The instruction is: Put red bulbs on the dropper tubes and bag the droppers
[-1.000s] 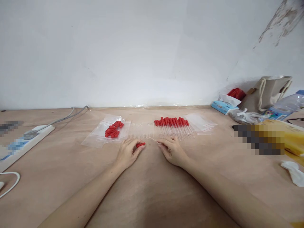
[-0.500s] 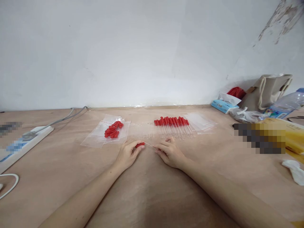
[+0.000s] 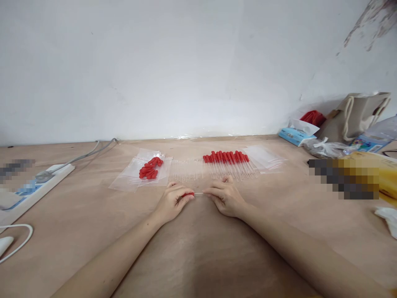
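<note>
Between the fingertips of my left hand (image 3: 173, 203) is a red rubber dropper bulb (image 3: 190, 194), partly covered by the fingers. My right hand (image 3: 227, 198) pinches a thin clear dropper tube (image 3: 199, 193), whose left end meets the bulb's opening; how far in it sits I cannot tell. Just beyond my hands lies a row of bare clear tubes (image 3: 186, 169). To their right is a row of droppers with red bulbs (image 3: 226, 157) on their upper ends. Loose red bulbs (image 3: 151, 168) are heaped on clear plastic bags (image 3: 125, 178) at the left.
More clear bags (image 3: 266, 159) lie right of the finished droppers. Farther right are a blue tissue pack (image 3: 296, 137), a tied plastic bag (image 3: 324, 148), a beige drawstring bag (image 3: 356, 118), a bottle (image 3: 372, 136) and a yellow package (image 3: 369, 169). A power strip (image 3: 58, 176) stands at the left.
My hands have come closer together. The tube, first apart from the bulb and slanted, now lines up with it and touches its opening.
</note>
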Available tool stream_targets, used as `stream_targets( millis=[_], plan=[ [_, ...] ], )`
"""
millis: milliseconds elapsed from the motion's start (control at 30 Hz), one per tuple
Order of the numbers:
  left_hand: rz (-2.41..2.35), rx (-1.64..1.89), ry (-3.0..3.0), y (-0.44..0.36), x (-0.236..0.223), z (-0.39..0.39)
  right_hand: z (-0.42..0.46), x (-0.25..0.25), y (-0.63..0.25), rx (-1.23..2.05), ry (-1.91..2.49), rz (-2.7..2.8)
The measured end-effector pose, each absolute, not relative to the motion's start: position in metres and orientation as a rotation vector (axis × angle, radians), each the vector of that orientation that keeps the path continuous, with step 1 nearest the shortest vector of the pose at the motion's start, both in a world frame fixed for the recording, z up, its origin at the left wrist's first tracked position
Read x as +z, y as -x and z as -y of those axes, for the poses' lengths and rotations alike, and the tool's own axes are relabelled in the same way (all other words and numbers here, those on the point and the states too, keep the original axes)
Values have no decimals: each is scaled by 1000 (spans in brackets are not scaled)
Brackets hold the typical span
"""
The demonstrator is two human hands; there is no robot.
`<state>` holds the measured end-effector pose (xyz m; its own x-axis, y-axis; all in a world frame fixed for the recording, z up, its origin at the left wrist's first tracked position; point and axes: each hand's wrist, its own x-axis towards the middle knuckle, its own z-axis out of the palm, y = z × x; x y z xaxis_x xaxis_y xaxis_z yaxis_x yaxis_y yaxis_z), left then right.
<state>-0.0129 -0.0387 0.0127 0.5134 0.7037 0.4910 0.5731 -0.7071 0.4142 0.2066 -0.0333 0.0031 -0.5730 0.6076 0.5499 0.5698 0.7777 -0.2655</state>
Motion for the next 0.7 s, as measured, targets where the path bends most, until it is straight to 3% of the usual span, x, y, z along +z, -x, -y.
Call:
stream_targets(
  millis=[567, 700],
  plan=[
    [-1019, 882, -2877, 13, 15, 38, 39, 14, -201, 186, 933, 2429],
    [-1274, 993, -2857, 29, 20, 25, 39, 24, -203, 192, 1036, 2426]
  ],
)
